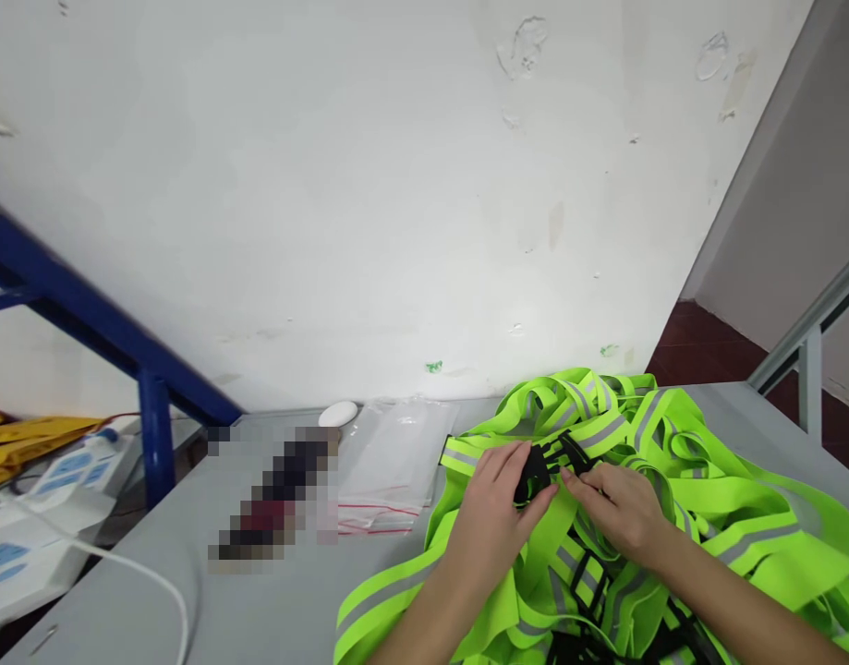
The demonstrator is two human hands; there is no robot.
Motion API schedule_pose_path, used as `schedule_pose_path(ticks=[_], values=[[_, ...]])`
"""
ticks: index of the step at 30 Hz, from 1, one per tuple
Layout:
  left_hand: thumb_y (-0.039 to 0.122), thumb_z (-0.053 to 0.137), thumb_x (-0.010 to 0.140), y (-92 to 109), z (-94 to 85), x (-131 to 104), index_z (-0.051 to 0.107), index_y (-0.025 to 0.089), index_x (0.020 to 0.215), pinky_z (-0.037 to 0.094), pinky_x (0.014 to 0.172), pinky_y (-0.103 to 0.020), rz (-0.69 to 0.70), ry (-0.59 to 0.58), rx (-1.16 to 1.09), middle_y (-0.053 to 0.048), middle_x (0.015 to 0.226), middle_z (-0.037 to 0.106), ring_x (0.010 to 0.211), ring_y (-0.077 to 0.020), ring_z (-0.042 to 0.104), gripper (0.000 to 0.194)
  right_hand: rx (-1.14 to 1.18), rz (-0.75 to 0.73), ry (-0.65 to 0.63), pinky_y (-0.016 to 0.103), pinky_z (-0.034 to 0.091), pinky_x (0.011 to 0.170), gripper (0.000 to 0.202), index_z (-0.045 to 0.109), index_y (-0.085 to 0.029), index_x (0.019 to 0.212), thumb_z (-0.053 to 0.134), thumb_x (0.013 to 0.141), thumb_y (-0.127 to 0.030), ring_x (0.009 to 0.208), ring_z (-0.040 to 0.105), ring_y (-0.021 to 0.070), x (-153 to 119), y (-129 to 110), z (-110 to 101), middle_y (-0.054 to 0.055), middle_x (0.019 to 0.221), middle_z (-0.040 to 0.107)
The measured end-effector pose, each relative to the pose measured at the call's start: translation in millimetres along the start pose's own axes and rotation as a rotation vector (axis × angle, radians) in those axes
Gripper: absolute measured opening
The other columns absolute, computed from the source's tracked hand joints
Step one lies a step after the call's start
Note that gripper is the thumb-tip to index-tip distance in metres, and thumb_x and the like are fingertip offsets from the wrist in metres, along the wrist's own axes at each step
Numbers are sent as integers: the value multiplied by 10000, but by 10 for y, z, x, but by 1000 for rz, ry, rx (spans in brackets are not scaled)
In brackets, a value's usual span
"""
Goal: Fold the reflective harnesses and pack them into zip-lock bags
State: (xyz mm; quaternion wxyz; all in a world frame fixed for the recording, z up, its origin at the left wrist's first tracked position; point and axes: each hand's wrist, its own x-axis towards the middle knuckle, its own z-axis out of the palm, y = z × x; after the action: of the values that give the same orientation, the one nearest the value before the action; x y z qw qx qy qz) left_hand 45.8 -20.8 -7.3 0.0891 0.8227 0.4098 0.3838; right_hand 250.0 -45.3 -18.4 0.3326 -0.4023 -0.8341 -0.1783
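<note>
Lime-green webbing [673,425] with grey reflective stripes, and it's heaped right across the right half of the grey desk [236,610], from the far edge by the wall [396,185] down towards the near edge! Right over that heap, both hands are on a black buckle [545,465]. Left hand [490,499] has a close grip on one half, thumb below and fingers over the top; right hand [622,506] pinches narrowly at the pronged half, fingertips bunched. The prongs show between the two hands, pointing at the left-hand half, though how far in they sit, I cannot tell. More black buckles and fittings [590,586] lie among the loops nearer the front edge. Over to the left of the heap, clear plastic bags [393,453] with red lines lie flat, reaching close to the far edge, a white oval object [338,414] just beside them. Next along, a pixelated dark item [278,499], too obscured to name. Out at the far left corner stands a blue metal frame [157,434]; past the left edge, white power strips [70,489], yellow material [29,443] behind them, and a white cable [153,577] curving over the desk's left side.
</note>
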Motion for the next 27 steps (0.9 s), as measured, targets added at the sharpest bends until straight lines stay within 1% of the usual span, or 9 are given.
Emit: schedule_pose_path(ticks=[5, 8, 11, 14, 16, 19, 22, 24, 27], values=[[294, 617, 875, -26, 14, -3, 501, 214, 1253, 542, 921, -463, 49, -13, 12, -109, 1143, 638, 1054, -270, 616, 403, -12, -208, 0, 267, 381, 478, 272, 604, -157, 1136, 414, 951, -95, 546, 542, 134, 86, -22, -83, 5, 683, 620], [263, 629, 863, -47, -18, 18, 494, 220, 1248, 535, 927, -453, 70, -38, 1, -99, 1150, 633, 1068, -267, 603, 410, 7, -264, -8, 260, 425, 503, 268, 583, -125, 1143, 399, 953, -84, 594, 570, 132, 98, -29, -114, 29, 737, 649], [245, 655, 843, -58, -59, 41, 492, 216, 1231, 530, 927, -434, 94, -68, -28, -92, 1139, 629, 1054, -258, 596, 421, 35, -293, -3, 267, 451, 533, 232, 605, -98, 1070, 411, 944, -76, 648, 598, 144, 70, -45, -118, 64, 767, 663], [244, 662, 840, -55, -82, 50, 486, 211, 1230, 521, 933, -426, 98, -83, -45, -92, 1126, 618, 1041, -251, 584, 430, 86, -316, -29, 271, 434, 518, 212, 635, -116, 935, 425, 938, -82, 634, 583, 146, 43, -90, -110, 62, 741, 652], [223, 641, 855, -52, -84, 50, 460, 217, 1286, 517, 935, -418, 112, -136, -35, -93, 1139, 604, 1047, -247, 570, 467, 117, -350, -57, 273, 417, 505, 234, 645, -126, 900, 417, 936, -90, 627, 572, 149, 39, -141, -103, 52, 720, 636], [158, 610, 859, -53, -79, 48, 429, 230, 1358, 528, 904, -398, 157, -253, -8, -92, 1133, 592, 1036, -244, 555, 535, 137, -403, -82, 272, 387, 485, 219, 651, -116, 894, 435, 919, -89, 606, 554, 149, 45, -234, -81, 32, 666, 589], [127, 621, 832, -53, -80, 48, 464, 232, 1333, 527, 905, -391, 147, -315, -35, -88, 1127, 582, 1043, -242, 546, 536, 124, -368, -118, 265, 364, 474, 183, 638, -144, 887, 462, 914, -102, 584, 531, 140, 40, -308, -49, 5, 640, 548], [104, 627, 801, -49, -87, 52, 476, 234, 1315, 523, 916, -388, 114, -322, -78, -87, 1144, 574, 1062, -241, 540, 552, 125, -270, -122, 253, 343, 460, 191, 612, -175, 838, 452, 923, -114, 563, 510, 128, 34, -330, -49, -8, 635, 528], [61, 626, 731, -49, -97, 67, 483, 225, 1291, 515, 932, -388, 66, -273, -149, -86, 1138, 569, 1072, -241, 542, 600, 182, -142, -34, 249, 344, 471, 173, 588, -191, 844, 450, 899, -101, 553, 496, 127, 46, -319, -132, -4, 644, 529]])
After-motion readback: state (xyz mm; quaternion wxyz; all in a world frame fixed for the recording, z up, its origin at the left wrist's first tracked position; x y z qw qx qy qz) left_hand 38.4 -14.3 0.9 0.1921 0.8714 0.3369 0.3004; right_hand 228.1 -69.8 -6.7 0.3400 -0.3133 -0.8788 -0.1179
